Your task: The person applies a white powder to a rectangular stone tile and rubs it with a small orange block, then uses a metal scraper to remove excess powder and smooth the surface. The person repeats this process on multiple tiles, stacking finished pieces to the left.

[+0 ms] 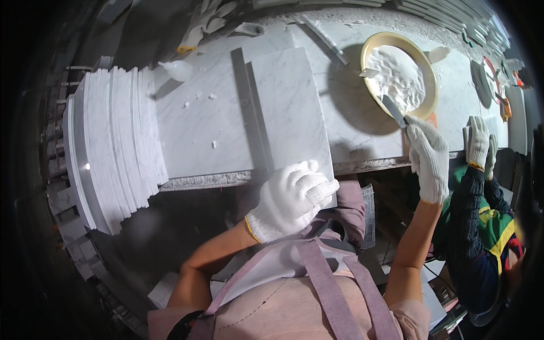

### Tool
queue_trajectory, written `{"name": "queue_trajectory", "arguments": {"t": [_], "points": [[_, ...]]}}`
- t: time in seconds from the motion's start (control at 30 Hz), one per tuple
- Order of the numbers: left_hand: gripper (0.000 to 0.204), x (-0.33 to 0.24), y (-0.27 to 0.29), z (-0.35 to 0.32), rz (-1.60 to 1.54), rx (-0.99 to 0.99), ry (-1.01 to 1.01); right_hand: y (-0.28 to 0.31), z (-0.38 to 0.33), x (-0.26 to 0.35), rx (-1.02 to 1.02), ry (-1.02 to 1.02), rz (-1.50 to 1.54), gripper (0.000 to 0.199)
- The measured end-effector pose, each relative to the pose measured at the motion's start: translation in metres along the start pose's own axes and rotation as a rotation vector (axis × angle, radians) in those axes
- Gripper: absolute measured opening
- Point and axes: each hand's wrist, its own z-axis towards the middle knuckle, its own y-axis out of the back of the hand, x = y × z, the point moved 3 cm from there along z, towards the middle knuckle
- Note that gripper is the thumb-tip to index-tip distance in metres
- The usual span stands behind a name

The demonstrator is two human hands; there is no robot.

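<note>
White knit gloves cover both my hands. My left hand (293,195) is closed over the near end of a long pale marble slab (290,102), its fingers curled at the slab's edge; the underside of the grip is hidden. In my right hand (429,156) is a putty knife (393,110), its flat blade pointing up and left over the near rim of a cream basin (433,93). White paste (399,71) with a rumpled surface lies in the basin. A small flat scraper (369,73) rests across the basin's left rim.
Upright marble pieces (113,136) stand stacked at the left. On the marble worktop (198,130) lie a white squeeze bottle (177,71), crumbs and a metal strip (326,39). Gloves (207,25) lie at the back. A co-worker's gloved hands (479,141) are at the right.
</note>
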Motion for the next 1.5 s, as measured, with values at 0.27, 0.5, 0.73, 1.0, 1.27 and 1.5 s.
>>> {"name": "queue_trajectory", "arguments": {"t": [0.27, 0.5, 0.73, 1.0, 1.27, 1.5], "points": [[0.038, 0.004, 0.000, -0.020, -0.017, -0.067, -0.035, -0.074, -0.035, -0.020, 0.189, -0.154, 0.072, 0.033], [0.029, 0.004, 0.004, -0.028, -0.039, -0.109, -0.064, -0.128, -0.026, -0.016, 0.299, 0.085, -0.013, 0.028], [0.026, 0.006, 0.006, -0.031, -0.031, -0.120, -0.050, -0.154, -0.029, -0.009, 0.174, 0.504, -0.368, 0.025], [0.025, 0.007, 0.008, -0.030, -0.058, -0.145, -0.060, -0.156, -0.038, 0.005, 0.097, 0.701, -0.476, 0.030], [0.030, 0.011, -0.001, -0.037, -0.074, -0.125, 0.036, -0.127, -0.052, -0.014, 0.438, -0.175, 0.535, 0.055], [0.028, 0.017, -0.003, -0.036, -0.165, -0.003, 0.075, -0.130, -0.062, -0.033, 0.543, -0.235, 0.788, 0.037]]}}
